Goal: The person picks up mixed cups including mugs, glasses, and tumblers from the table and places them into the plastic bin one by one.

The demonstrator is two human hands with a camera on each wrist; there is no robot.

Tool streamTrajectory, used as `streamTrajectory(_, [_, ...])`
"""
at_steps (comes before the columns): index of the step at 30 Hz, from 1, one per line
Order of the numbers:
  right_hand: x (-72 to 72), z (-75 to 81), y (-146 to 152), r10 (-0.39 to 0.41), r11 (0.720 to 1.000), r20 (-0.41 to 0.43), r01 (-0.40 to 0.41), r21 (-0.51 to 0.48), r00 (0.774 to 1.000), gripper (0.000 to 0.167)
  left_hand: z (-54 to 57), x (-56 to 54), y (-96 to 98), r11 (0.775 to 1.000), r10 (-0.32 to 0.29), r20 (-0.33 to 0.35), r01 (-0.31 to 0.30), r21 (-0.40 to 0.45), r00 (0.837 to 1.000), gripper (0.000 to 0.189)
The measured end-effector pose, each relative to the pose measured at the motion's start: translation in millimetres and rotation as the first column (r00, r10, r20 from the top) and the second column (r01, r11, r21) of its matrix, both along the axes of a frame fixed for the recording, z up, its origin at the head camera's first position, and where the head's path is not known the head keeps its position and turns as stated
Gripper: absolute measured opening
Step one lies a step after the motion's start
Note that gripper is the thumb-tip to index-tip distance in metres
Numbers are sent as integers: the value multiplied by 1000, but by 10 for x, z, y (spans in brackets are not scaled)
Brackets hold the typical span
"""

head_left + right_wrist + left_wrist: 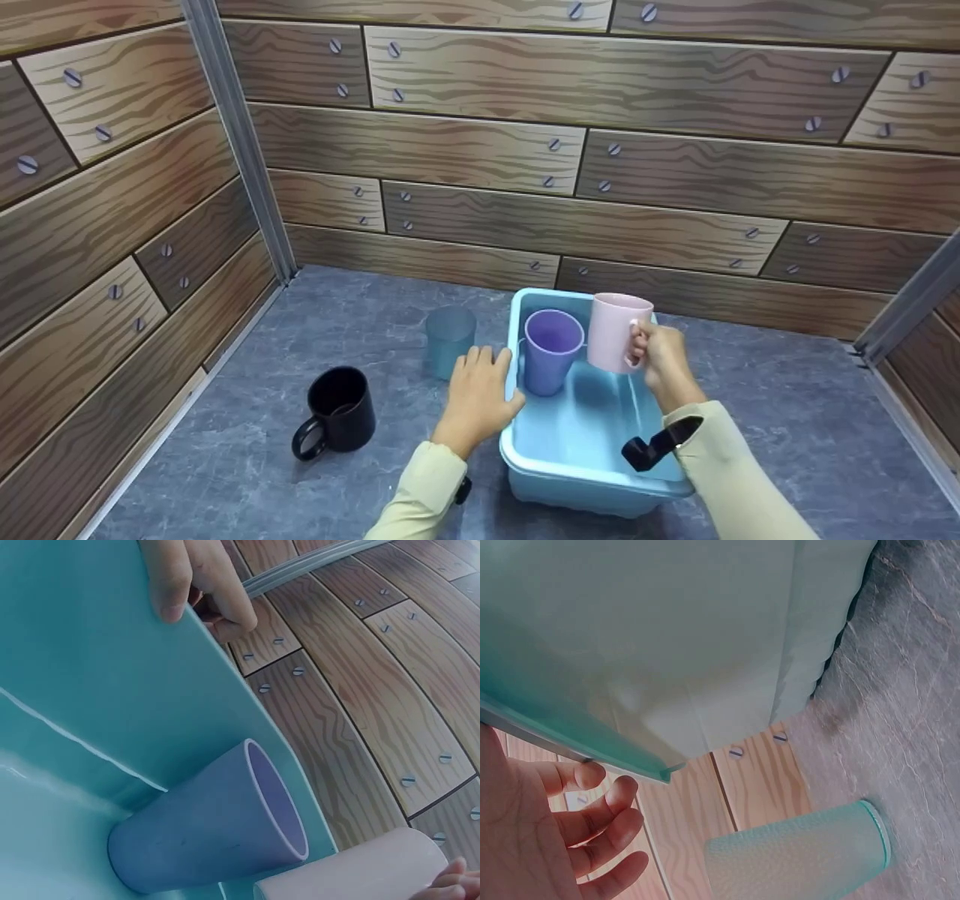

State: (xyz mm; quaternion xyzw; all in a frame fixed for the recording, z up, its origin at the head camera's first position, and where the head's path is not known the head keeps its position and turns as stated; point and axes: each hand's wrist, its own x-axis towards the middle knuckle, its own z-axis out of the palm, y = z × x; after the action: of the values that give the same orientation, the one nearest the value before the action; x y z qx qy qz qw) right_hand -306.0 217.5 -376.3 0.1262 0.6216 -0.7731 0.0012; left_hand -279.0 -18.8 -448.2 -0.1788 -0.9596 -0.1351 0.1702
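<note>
My right hand (660, 356) grips a pink mug (609, 330) by its handle, upright over the right side of a light blue plastic bin (592, 480). In the right wrist view the mug (352, 874) shows beside a purple cup (210, 821). That purple cup (551, 367) stands inside the bin, at its back left. My left hand (476, 397) holds the bin's left rim, thumb over the inner side and fingers outside, as the right wrist view shows. Just beyond those fingers, a translucent teal tumbler (450, 337) stands on the table, apart from the hand (562, 825).
A black mug (345, 412) stands upright on the grey marbled table (225, 465), left of the bin, its handle toward the front left. Wood-patterned walls (480, 150) close off the back and sides, with metal posts (247, 142) at the corners.
</note>
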Motion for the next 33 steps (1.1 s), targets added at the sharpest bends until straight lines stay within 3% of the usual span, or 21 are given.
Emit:
streamTrajectory(9, [-43,-86,12,54,998,128,-48,-44,990,49,0,0,7,1000,6,9,-6,4,1000,43])
streamTrajectory(12, [-134,-201,51,70,996,150,-62,-57,986,48,4,2,10,1000,8,6,-8,-5,1000,44])
streamTrajectory(14, [-286,-388,146,93,993,153,-81,-83,984,46,10,5,12,1000,10,7,-10,-8,1000,45])
streamTrajectory(16, [-559,-739,348,163,977,118,-143,-157,980,42,14,5,13,1000,12,8,-12,-14,1000,45])
streamTrajectory(20, [-1134,-1451,731,259,942,126,-222,-251,958,39,17,4,12,1000,12,6,-12,-14,1000,45])
streamTrajectory(22, [-1295,-1660,839,299,925,135,-253,-283,945,43,16,5,9,1000,11,6,-11,-14,1000,45])
streamTrajectory(24, [-1257,-1611,781,271,938,186,-216,-273,944,45,12,6,8,1000,8,6,-8,-15,1000,45])
streamTrajectory(26, [-1084,-1414,658,245,945,220,-181,-274,944,47,6,5,7,1000,5,6,-5,-16,1000,45])
streamTrajectory(27, [-1033,-1373,639,260,935,217,-189,-299,941,43,5,5,7,1000,5,5,-5,-16,1000,45])
streamTrajectory(29, [-806,-1095,467,214,950,259,-139,-279,942,43,2,4,9,1000,6,4,-5,-18,1000,45])
streamTrajectory(31, [-767,-1057,438,214,950,269,-135,-283,939,45,5,3,10,1000,8,5,-8,-22,1000,46])
streamTrajectory(33, [-847,-1153,485,231,944,269,-149,-295,935,47,9,2,8,1000,11,5,-11,-24,1000,46])
